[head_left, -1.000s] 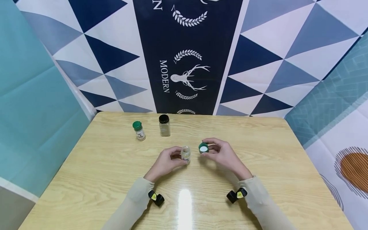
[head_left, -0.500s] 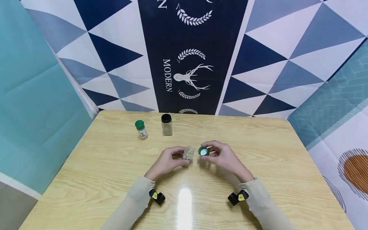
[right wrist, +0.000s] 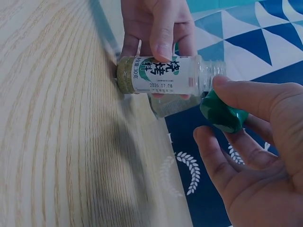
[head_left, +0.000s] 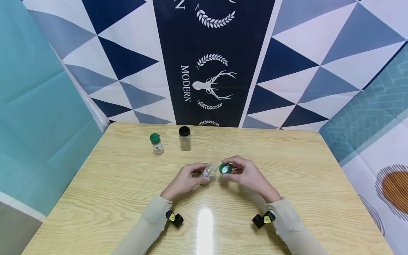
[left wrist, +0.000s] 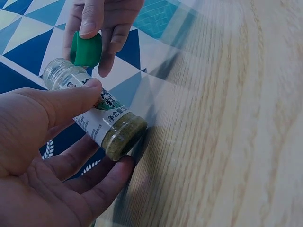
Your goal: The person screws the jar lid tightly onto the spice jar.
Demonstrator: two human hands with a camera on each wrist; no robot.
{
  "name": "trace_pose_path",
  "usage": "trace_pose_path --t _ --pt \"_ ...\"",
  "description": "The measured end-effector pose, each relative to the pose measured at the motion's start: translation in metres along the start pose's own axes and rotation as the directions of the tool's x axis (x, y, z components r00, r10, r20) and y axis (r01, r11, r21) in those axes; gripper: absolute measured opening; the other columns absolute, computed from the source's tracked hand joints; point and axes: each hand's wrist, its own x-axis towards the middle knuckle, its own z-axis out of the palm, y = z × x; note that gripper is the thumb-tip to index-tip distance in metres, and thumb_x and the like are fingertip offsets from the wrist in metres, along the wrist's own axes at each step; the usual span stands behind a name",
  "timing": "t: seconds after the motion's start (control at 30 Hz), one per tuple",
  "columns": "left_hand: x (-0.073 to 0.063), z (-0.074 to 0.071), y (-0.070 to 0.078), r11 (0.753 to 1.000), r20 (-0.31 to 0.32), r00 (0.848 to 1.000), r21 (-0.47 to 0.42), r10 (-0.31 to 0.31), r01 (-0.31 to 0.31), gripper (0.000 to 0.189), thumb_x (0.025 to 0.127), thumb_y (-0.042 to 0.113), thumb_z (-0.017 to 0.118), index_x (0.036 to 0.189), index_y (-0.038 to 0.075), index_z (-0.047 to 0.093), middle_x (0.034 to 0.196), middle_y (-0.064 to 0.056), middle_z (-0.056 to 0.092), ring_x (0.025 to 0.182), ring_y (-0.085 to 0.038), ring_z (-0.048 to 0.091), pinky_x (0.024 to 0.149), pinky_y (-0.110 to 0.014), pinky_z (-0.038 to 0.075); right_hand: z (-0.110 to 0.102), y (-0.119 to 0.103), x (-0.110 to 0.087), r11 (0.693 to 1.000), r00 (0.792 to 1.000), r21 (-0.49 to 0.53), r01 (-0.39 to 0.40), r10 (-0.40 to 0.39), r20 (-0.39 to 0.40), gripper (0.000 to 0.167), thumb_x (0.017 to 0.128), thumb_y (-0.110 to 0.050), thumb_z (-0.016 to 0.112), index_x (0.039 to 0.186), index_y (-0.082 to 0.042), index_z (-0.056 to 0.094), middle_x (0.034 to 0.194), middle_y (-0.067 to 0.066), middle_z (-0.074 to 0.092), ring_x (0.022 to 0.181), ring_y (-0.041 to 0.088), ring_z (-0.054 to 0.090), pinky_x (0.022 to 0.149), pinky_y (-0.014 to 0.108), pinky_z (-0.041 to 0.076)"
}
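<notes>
My left hand (head_left: 188, 179) grips a small clear seasoning jar (head_left: 208, 171) by its sides. Its label shows printed characters, and brownish-green powder lies at its base in the left wrist view. The jar (left wrist: 111, 111) is uncapped, its threaded mouth tilted toward the right hand. My right hand (head_left: 244, 172) pinches a green cap (head_left: 225, 169) between thumb and fingers, the hollow side turned to the jar. In the right wrist view the cap (right wrist: 221, 112) sits right by the jar's mouth; whether they touch I cannot tell.
Toward the back of the wooden table (head_left: 111, 198) stand a green-capped jar (head_left: 157, 144) and, to its right, a black-capped jar (head_left: 185, 139). A patterned cloth (head_left: 210, 85) hangs behind the table's far edge.
The jar has gone from nearly upright to tilted, its mouth leaning right toward the cap. The right hand's cap has turned slightly toward the jar, and the gap between them has narrowed.
</notes>
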Motion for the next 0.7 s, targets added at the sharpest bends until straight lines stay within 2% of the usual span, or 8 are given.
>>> trace_pose_path --t 0.17,0.3,0.47,0.7 --pt "0.0005 0.0017 -0.0004 1.0 0.001 1.0 0.001 0.006 -0.006 0.045 0.093 0.021 0.079 0.136 0.014 0.068 0.13 -0.006 0.07 0.112 -0.021 0.064 0.1 -0.042 0.055 0.0001 0.0007 -0.0004 1.0 1.0 0.018 -0.007 0.007 0.021 0.042 0.086 -0.008 0.083 0.126 -0.006 0.07 0.128 0.012 0.066 0.113 0.03 0.069 0.092 0.026 0.058" --pt "0.0001 0.0023 0.0003 1.0 -0.009 1.0 0.006 -0.005 0.005 0.046 0.092 0.02 0.08 0.136 0.015 0.068 0.13 -0.005 0.07 0.112 -0.02 0.065 0.1 -0.041 0.056 0.0 0.0014 -0.0005 1.0 1.0 0.017 0.0 -0.001 0.022 0.044 0.088 -0.009 0.083 0.129 -0.004 0.068 0.129 0.014 0.064 0.109 0.028 0.07 0.089 0.025 0.059" --pt "0.0004 0.0031 -0.0003 1.0 -0.046 0.999 0.013 -0.007 0.008 0.049 0.089 0.022 0.082 0.135 0.017 0.067 0.122 -0.005 0.073 0.109 -0.02 0.067 0.099 -0.042 0.055 -0.0001 0.0009 -0.0004 1.0 1.0 0.013 -0.003 0.003 0.007 0.047 0.089 -0.009 0.081 0.132 -0.003 0.066 0.128 0.015 0.065 0.102 0.022 0.07 0.085 0.024 0.06" --pt "0.0014 0.0044 -0.0003 1.0 -0.054 0.999 0.019 0.005 -0.004 0.043 0.088 0.018 0.084 0.128 0.015 0.069 0.118 -0.003 0.074 0.109 -0.02 0.067 0.1 -0.043 0.054 -0.0001 0.0004 0.0 0.999 1.0 0.033 -0.009 0.009 -0.006 0.049 0.089 -0.008 0.081 0.134 -0.007 0.064 0.128 0.012 0.068 0.1 0.025 0.071 0.081 0.025 0.061"
